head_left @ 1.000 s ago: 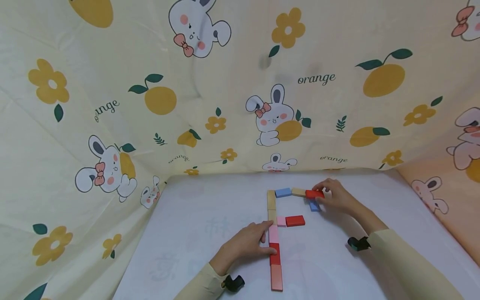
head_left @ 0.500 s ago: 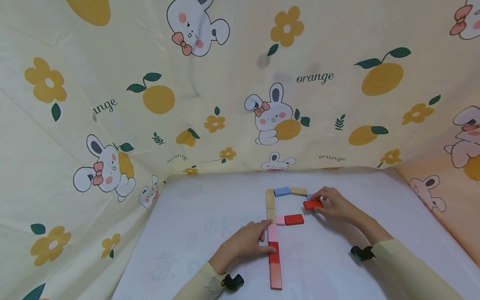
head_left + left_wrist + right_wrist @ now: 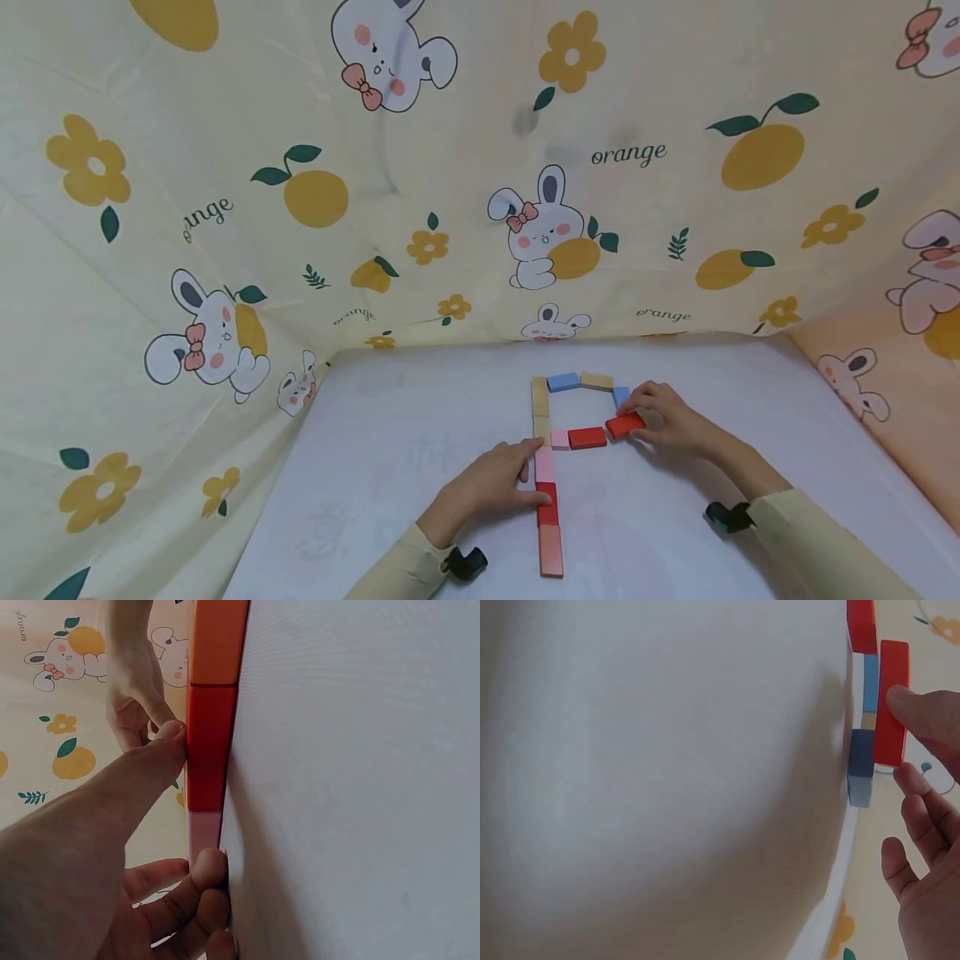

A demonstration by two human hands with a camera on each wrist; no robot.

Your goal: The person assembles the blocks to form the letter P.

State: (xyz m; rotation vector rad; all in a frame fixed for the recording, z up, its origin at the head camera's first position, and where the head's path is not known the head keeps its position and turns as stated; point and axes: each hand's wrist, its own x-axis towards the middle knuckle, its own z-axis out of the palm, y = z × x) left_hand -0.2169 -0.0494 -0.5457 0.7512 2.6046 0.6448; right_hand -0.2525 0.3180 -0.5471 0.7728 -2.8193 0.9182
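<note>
My right hand [image 3: 667, 417] pinches a red block [image 3: 625, 426] between thumb and fingers, at the right end of another red block [image 3: 587, 437] and just below a tilted blue block [image 3: 622, 398]. In the right wrist view the held block [image 3: 891, 705] appears raised above the white tabletop. My left hand [image 3: 487, 483] rests beside a column of end-to-end blocks. Its index fingertip touches near the joint of a wooden block [image 3: 540, 398] and a pink block [image 3: 543, 465]. The left thumb lies against a red block [image 3: 208, 746] lower in the column.
A salmon block [image 3: 551, 550] ends the column nearest the person. Along the top run a blue block [image 3: 564, 382] and a tan block [image 3: 597, 382]. A small pink block [image 3: 559, 439] joins the column to the red one. A patterned curtain [image 3: 450, 167] surrounds the white table [image 3: 360, 467].
My right hand has carried the red block down from beside the upper tan block to the lower red block, uncovering the tilted blue block. The left hand has stayed in place.
</note>
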